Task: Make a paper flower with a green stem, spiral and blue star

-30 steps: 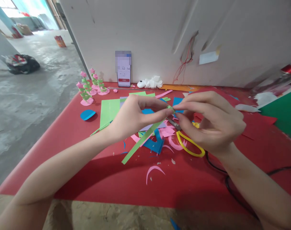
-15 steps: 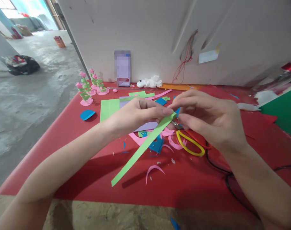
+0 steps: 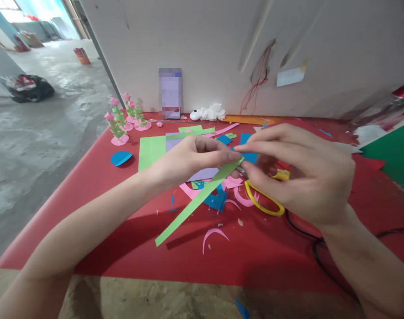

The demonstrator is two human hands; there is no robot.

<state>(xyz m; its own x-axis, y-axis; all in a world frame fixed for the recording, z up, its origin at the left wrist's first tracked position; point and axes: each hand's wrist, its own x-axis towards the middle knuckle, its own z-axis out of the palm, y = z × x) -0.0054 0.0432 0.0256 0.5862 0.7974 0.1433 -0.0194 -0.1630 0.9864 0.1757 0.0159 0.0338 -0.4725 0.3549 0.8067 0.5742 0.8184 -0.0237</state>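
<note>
A long light-green paper strip (image 3: 198,201) slants down to the left, its upper end between my two hands. My left hand (image 3: 203,155) pinches that end between thumb and fingers. At the same end, the thumb and fingertips of my right hand (image 3: 298,168) close on the strip's tip; the exact grip is partly hidden. Below my right hand lie scissors with a yellow handle (image 3: 263,204), their blades mostly covered. Pink paper scraps (image 3: 245,199) and a cut blue paper piece (image 3: 217,201) lie under the strip.
Paper flowers (image 3: 117,126) on pink bases stand at the back left, near a blue paper disc (image 3: 121,158). A phone (image 3: 170,93) leans on the wall. Green paper (image 3: 151,150) lies mid-table. A black cable (image 3: 318,241) runs at right; a green board (image 3: 394,155) stands beyond.
My right hand has shifted slightly right and its fingers have changed position at the strip's end. The strip's free lower end has risen a little.
</note>
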